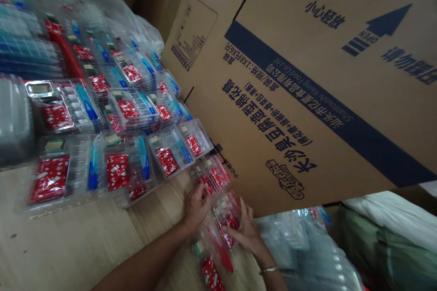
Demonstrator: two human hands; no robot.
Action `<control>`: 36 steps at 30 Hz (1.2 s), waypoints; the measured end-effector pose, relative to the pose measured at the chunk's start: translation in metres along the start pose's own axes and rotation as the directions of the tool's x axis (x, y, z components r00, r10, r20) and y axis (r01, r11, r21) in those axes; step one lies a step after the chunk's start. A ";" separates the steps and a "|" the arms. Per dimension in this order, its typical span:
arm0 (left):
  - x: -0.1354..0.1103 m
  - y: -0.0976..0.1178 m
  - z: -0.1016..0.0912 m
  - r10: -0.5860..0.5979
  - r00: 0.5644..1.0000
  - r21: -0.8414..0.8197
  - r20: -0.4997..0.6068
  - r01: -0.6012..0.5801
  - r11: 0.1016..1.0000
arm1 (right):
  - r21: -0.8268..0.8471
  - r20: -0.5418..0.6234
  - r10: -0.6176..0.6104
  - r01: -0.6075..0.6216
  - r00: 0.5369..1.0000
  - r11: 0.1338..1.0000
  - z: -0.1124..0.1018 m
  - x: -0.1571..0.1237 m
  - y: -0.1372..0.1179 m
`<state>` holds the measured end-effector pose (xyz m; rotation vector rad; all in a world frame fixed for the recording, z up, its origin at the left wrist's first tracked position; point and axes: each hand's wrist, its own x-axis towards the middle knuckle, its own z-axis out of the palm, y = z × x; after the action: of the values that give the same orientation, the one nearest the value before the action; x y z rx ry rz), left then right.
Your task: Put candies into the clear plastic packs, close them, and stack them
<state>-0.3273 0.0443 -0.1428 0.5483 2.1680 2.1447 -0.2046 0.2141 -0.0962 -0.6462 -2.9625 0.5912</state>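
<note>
Already, rows of filled clear plastic trays cover the wooden surface. The left hand and right hand both grip one more tray, fingers curled closely around it.

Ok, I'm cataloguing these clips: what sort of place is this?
Likely a packing or storage room: rows of clear plastic trays with red packets, a large printed cardboard carton, and a plastic bag.

Large tan corrugated carton with a navy-blue band, dark Chinese print and an upward arrow, beside a pale wood-grain surface; crumpled clear plastic sheeting below the carton's lower edge, green-and-white cloth bundle at far right.
</note>
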 end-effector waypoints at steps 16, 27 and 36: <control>0.001 0.000 0.000 0.000 1.000 -0.003 -0.018 0.000 1.000 | -0.090 0.129 0.099 -0.088 0.987 0.992 -0.011 -0.005 -0.021; 0.006 -0.001 -0.005 -0.097 0.967 -0.060 -0.236 0.085 0.995 | -0.349 -0.115 -0.021 -0.021 0.993 0.937 -0.005 0.005 -0.025; 0.006 -0.001 -0.002 -0.108 0.974 -0.028 -0.201 0.105 0.994 | -0.348 0.217 -0.252 0.316 0.943 0.883 0.087 -0.071 -0.036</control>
<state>-0.3337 0.0438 -0.1429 0.2148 2.2165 2.2468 -0.1655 0.1241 -0.1610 -0.1664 -3.2701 0.0456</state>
